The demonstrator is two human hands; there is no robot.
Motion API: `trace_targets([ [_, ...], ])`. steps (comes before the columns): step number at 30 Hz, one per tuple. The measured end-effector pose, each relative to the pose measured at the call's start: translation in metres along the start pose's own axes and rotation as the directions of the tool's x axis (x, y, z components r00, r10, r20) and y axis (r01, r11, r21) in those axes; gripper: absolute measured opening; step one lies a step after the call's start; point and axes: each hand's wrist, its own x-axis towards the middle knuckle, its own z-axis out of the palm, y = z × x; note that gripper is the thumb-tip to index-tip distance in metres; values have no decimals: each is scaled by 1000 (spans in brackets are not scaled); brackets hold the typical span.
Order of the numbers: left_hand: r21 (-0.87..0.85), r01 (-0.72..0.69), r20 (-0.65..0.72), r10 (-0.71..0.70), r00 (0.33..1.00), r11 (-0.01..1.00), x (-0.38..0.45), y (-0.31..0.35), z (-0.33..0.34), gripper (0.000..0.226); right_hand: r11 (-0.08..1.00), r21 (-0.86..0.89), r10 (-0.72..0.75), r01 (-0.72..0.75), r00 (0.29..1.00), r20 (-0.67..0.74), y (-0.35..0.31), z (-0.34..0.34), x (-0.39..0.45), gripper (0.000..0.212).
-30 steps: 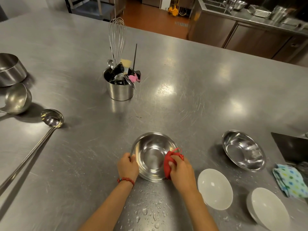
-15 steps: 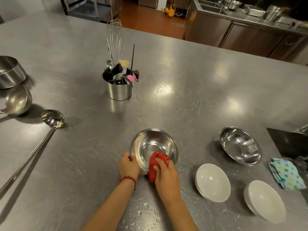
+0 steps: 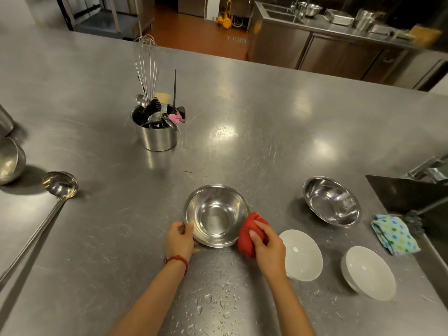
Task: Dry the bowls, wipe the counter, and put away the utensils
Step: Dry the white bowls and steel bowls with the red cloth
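A steel bowl (image 3: 215,214) sits on the steel counter (image 3: 242,146) in front of me. My left hand (image 3: 180,240) grips its near left rim. My right hand (image 3: 268,246) holds a bunched red cloth (image 3: 249,232) against the bowl's outer right side. A second steel bowl (image 3: 331,201) stands to the right, with two white bowls (image 3: 301,254) (image 3: 368,272) nearer me. A long ladle (image 3: 59,186) lies at the left. A steel canister (image 3: 157,134) holds a whisk and other utensils.
Water drops (image 3: 218,299) cover the counter between my arms. A dotted folded cloth (image 3: 394,234) lies at the right beside a sink (image 3: 412,192). Another ladle bowl (image 3: 9,161) and a pot sit at the far left.
My right hand moved the red cloth from the bowl's near rim out to its outer right side. My left hand kept its grip on the left rim.
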Motion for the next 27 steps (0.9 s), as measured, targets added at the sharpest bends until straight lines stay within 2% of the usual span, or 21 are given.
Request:
trace_targets([
  [2,177,-136,-91,153,984,975,-4,0,-5,17,998,70,6,-5,1000,-20,0,-5,-2,29],
  [4,336,-305,-107,357,928,891,-10,4,-7,22,994,110,-1,4,1000,-30,0,-12,-3,28],
  [7,456,-507,50,548,835,731,-21,15,2,27,987,156,-21,27,999,-40,0,-26,-1,29],
  [9,490,-624,155,643,750,610,-31,24,14,28,983,182,-24,32,999,-43,1,-39,2,31],
  [14,587,-767,404,728,554,258,-53,34,60,37,969,240,-43,60,996,-78,11,-83,18,32],
  [18,619,-780,528,686,500,92,-72,38,114,43,961,263,-56,80,994,-99,32,-131,39,34],
  [21,648,-761,562,656,504,30,-88,43,164,35,952,297,-39,72,993,-116,56,-174,61,33],
  [24,638,-766,567,625,536,79,-109,46,220,42,948,309,-42,78,992,-122,80,-224,90,33],
  [27,615,-776,560,616,554,139,-126,47,273,49,966,242,-55,87,989,-138,103,-271,126,33],
])
